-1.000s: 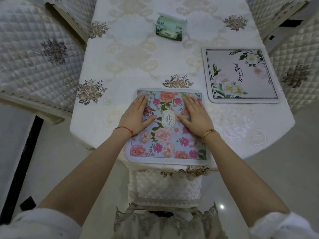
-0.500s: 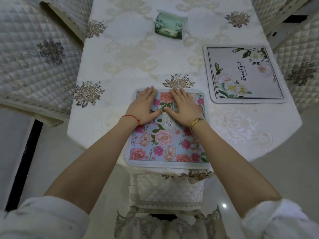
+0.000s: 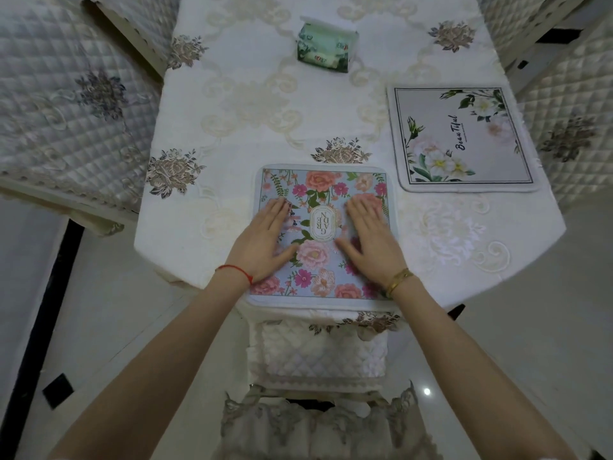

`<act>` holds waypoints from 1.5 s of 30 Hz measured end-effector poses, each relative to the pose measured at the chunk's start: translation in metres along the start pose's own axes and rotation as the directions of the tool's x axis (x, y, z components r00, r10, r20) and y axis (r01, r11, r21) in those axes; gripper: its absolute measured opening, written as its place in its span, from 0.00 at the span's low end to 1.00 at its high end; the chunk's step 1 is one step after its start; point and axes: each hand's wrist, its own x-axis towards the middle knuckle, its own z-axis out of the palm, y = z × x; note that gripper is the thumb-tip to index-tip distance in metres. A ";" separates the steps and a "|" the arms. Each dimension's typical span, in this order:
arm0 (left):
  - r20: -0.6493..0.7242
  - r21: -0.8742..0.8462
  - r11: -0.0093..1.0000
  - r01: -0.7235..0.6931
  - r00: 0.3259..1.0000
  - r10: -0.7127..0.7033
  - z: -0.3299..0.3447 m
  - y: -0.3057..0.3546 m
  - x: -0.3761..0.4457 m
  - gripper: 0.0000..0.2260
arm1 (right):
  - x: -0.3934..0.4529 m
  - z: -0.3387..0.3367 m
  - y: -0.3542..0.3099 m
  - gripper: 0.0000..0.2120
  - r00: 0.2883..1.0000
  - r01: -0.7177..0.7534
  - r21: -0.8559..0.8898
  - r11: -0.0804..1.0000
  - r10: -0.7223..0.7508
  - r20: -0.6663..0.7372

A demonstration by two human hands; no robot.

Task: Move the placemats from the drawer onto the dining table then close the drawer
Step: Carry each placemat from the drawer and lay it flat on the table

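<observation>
A blue placemat [image 3: 323, 194] with pink flowers lies flat at the near edge of the dining table [image 3: 252, 104], which has a white embroidered cloth. My left hand [image 3: 265, 240] rests palm down on the mat's left half. My right hand [image 3: 371, 240] lies palm down on its right half. Both hands are flat with fingers extended and grip nothing. A second, grey placemat [image 3: 461, 141] with white flowers lies flat further right on the table. No drawer is in view.
A green tissue pack [image 3: 326, 44] sits at the far middle of the table. Quilted chairs stand at the left [image 3: 63, 121], at the right [image 3: 570, 134] and tucked under the near edge [image 3: 316, 356]. Pale tiled floor [image 3: 109, 310] surrounds the table.
Both hands slid back toward me over the blue placemat and spread apart to its two sides. The mat stays in place.
</observation>
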 end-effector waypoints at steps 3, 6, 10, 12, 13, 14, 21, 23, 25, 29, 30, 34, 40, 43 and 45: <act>0.002 -0.032 0.999 0.029 1.000 -0.029 0.009 0.006 -0.018 0.38 | -0.016 0.016 -0.016 0.34 1.000 0.016 0.013 1.000 -0.016 0.002; -0.035 -0.049 0.997 0.066 0.997 -0.068 0.007 0.002 -0.028 0.38 | -0.029 0.012 -0.005 0.36 1.000 -0.012 0.026 1.000 0.012 -0.001; -0.057 -0.093 0.990 0.105 0.992 -0.111 0.001 -0.002 -0.034 0.36 | -0.051 0.002 0.014 0.38 0.996 -0.080 0.043 0.996 0.081 -0.022; -0.058 -0.121 0.983 0.139 0.987 -0.147 0.001 0.001 -0.038 0.36 | -0.060 0.000 0.016 0.40 0.991 -0.130 0.072 0.989 0.132 -0.026; -0.055 -0.129 0.981 0.147 0.986 -0.155 0.002 0.004 -0.042 0.36 | -0.064 0.000 0.014 0.40 0.991 -0.132 0.086 0.988 0.135 -0.026; -0.052 -0.133 0.981 0.142 0.987 -0.150 0.002 0.008 -0.047 0.36 | -0.067 -0.001 0.009 0.40 0.993 -0.115 0.098 0.988 0.118 -0.025; -0.051 -0.154 0.981 0.121 0.990 -0.130 0.021 0.029 -0.083 0.39 | -0.080 0.026 -0.034 0.37 1.000 -0.020 0.084 0.996 0.018 0.022; -0.045 -0.113 0.982 0.151 0.987 -0.157 0.022 0.027 -0.088 0.41 | -0.088 0.025 -0.027 0.37 0.999 -0.044 0.099 0.994 0.042 0.029; -0.017 -0.090 0.981 0.172 0.985 -0.175 0.022 0.021 -0.095 0.42 | -0.099 0.020 -0.016 0.37 0.998 -0.066 0.120 0.991 0.065 0.017; 0.002 -0.072 0.979 0.193 0.981 -0.194 0.015 0.020 -0.106 0.38 | -0.118 0.010 -0.004 0.35 0.993 -0.120 0.117 0.986 0.121 -0.004; -0.008 -0.079 0.977 0.196 0.980 -0.198 0.012 0.023 -0.110 0.36 | -0.123 0.008 -0.003 0.34 0.990 -0.141 0.105 0.984 0.142 -0.002; -0.124 -0.100 0.986 0.134 0.981 -0.146 0.001 0.038 -0.133 0.29 | -0.149 -0.007 -0.004 0.30 0.978 -0.200 0.084 0.976 0.204 -0.047; -0.241 -0.141 0.988 0.060 0.966 -0.093 -0.018 0.076 -0.185 0.23 | -0.211 -0.034 -0.020 0.24 0.967 -0.174 0.091 0.980 0.188 -0.174; -0.280 -0.144 0.986 0.080 0.953 -0.118 -0.029 0.099 -0.216 0.21 | -0.251 -0.050 -0.027 0.22 0.964 -0.146 0.096 0.985 0.163 -0.212; -0.328 -0.129 0.990 0.052 0.940 -0.092 -0.035 0.115 -0.239 0.20 | -0.280 -0.060 -0.033 0.21 0.960 -0.130 0.104 0.986 0.152 -0.236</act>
